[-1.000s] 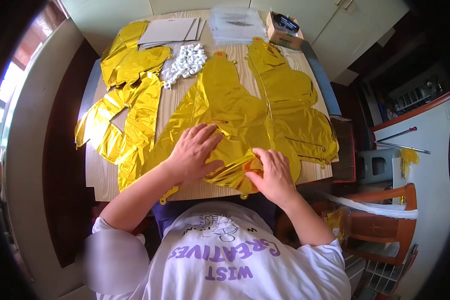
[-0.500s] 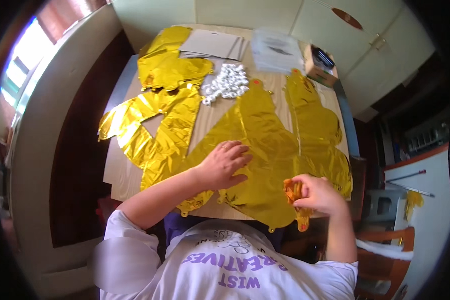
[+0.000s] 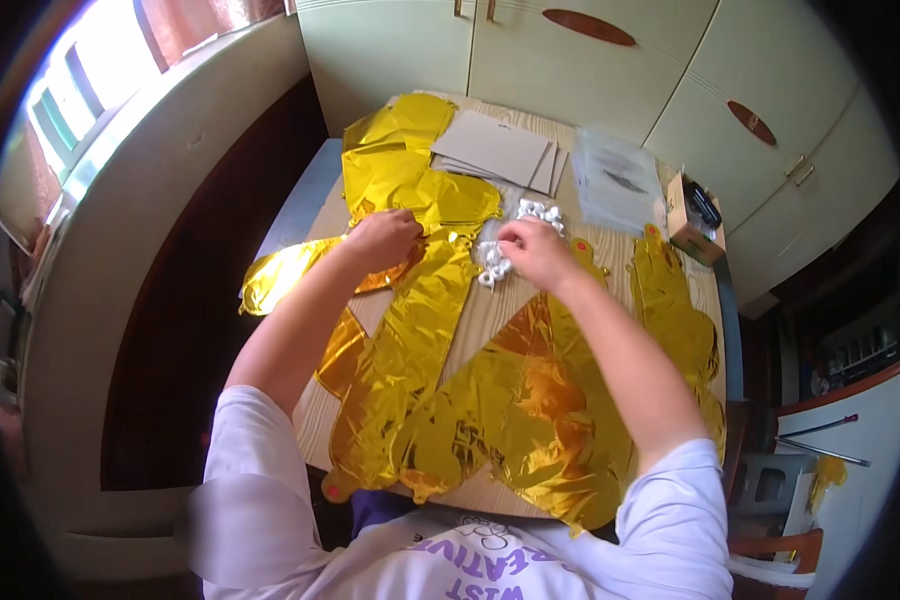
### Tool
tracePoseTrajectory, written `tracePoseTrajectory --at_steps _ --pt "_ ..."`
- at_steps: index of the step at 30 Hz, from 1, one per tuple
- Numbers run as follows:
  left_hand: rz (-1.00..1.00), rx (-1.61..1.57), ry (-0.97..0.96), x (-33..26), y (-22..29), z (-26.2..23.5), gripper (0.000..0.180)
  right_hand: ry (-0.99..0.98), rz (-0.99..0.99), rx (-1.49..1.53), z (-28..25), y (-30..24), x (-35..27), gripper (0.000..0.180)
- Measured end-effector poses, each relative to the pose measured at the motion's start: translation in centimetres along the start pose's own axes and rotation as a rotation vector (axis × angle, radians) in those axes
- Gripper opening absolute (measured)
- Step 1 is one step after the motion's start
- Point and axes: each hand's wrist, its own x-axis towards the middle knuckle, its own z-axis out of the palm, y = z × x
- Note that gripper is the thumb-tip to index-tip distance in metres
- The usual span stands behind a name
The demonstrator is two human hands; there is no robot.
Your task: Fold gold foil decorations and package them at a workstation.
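Several flat, uninflated gold foil balloons (image 3: 410, 390) spread across the wooden table. My left hand (image 3: 386, 242) is over the left ones, its fingers closed at the foil's edge beside a crumpled orange-gold fold; the fingertips are partly hidden. My right hand (image 3: 538, 256) reaches into a pile of small white coiled pieces (image 3: 542, 212), thumb and fingers pinched together on some at the pile's near edge. The fingers partly cover them. Another gold foil balloon (image 3: 673, 300) lies to the right.
Grey-white flat boards (image 3: 492, 150) are stacked at the back. Beside them lie clear plastic sheets or bags (image 3: 615, 180). An open cardboard box (image 3: 692, 225) with a black object in it stands at the back right corner. Pale cabinets (image 3: 560, 75) rise behind the table.
Both hands have moved up the table, the left to the left-hand foil, the right to the white pile. The folded foil has left my right hand. The near foil lies rearranged; the view has shifted.
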Motion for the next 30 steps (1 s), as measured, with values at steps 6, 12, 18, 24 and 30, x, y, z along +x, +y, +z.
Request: tracePoseTrajectory --at_steps 6,12,18,24,30 --pt "-0.003 -0.238 0.097 0.8 -1.3 -0.1 0.016 -0.044 -0.121 -0.227 7.4 -1.7 5.5 0.022" --pt "-0.293 -0.367 0.035 2.2 -1.9 -2.7 0.03 -0.015 -0.056 -0.199 9.2 -1.6 6.0 0.028" --pt "-0.49 -0.638 -0.016 2.9 -3.0 -3.3 0.035 -0.093 0.011 -0.275 9.1 -2.6 6.8 0.03" --pt "-0.291 -0.642 0.421 2.0 -2.9 -1.4 0.02 -0.105 0.043 -0.315 9.4 -3.1 6.8 0.032" --pt "0.278 -0.06 0.244 0.3 -1.8 -0.9 0.035 -0.118 0.108 -0.141 10.0 -1.2 8.5 0.036"
